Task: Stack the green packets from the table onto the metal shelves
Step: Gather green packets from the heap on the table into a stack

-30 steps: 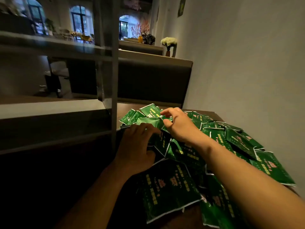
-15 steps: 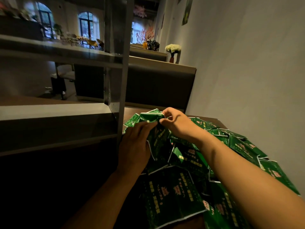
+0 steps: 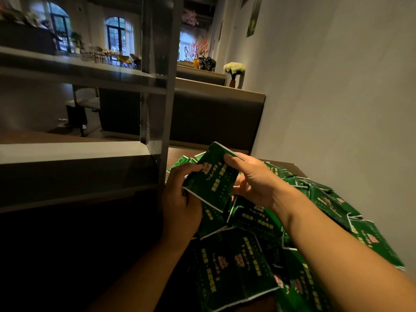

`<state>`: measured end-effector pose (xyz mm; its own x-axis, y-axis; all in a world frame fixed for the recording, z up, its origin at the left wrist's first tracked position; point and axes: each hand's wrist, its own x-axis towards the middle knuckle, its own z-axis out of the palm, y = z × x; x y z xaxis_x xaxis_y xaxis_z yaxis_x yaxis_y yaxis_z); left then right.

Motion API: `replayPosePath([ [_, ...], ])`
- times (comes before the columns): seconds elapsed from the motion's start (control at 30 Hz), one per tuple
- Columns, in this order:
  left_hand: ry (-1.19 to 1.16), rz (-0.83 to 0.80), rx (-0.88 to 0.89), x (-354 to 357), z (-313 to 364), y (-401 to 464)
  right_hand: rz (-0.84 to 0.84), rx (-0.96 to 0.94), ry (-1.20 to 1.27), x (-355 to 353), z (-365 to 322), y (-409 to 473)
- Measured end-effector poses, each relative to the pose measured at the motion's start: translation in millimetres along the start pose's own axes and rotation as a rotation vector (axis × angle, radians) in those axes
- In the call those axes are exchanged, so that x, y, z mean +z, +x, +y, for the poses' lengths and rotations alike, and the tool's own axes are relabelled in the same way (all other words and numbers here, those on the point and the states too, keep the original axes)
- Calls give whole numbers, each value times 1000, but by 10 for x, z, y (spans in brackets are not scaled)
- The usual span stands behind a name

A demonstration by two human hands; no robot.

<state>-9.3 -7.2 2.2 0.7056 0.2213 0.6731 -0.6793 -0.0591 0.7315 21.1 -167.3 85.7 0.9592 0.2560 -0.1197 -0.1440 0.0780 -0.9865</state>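
A green packet [image 3: 213,179] with white edges and printed text is held up above the heap, tilted. My left hand [image 3: 180,199] grips its lower left edge, fingers curled round it. My right hand [image 3: 252,181] pinches its right side, thumb on the front. Under both hands, several more green packets [image 3: 236,266] lie in a loose pile on the dark wooden table [image 3: 180,154]. The grey metal shelves [image 3: 74,152] stand to the left, two bare boards in view, with an upright post [image 3: 166,109] just left of my hands.
A pale wall [image 3: 337,109] runs close along the right of the table. Behind the table stands a dark partition [image 3: 213,118] with a vase of white flowers [image 3: 234,69] on its ledge. Chairs and arched windows show far back.
Both hands have lifted one packet off the pile and turned it face up. Before, they were reaching into the heap at its far end.
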Motion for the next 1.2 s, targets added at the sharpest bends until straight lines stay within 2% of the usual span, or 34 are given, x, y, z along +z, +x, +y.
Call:
replayPosePath([
  [0.2,-204,-125,-276,52,130,-14,198,-183,-109,-64,-81,46],
  [0.3,-292,-109,-491,56,165,40,163,-228,-216,-79,-120,13],
  [0.43,-214,-245,-667,86,154,62,63,-246,-380,-6,-129,-86],
  [0.53,-262,-323,-687,101,131,22,18,-212,-359,54,-117,-118],
  [0.6,-280,-345,-689,107,127,15,-34,-111,-259,90,-101,-121],
  [0.73,-387,-338,-734,136,106,-6,-190,77,-75,157,-87,-163],
  [0.83,-504,-306,-739,149,134,-7,-192,125,81,192,-75,-174],
  [0.97,-579,-283,-742,139,169,-2,-171,76,-68,293,-48,-176],
  [1.03,-546,-258,-770,135,156,-8,-223,87,-127,333,-83,-240],
  [1.1,-428,-260,-743,139,125,-13,-238,59,-234,362,-117,-297],
  [1.2,-214,-278,-667,170,95,-17,-63,-176,-489,366,-141,-229],
])
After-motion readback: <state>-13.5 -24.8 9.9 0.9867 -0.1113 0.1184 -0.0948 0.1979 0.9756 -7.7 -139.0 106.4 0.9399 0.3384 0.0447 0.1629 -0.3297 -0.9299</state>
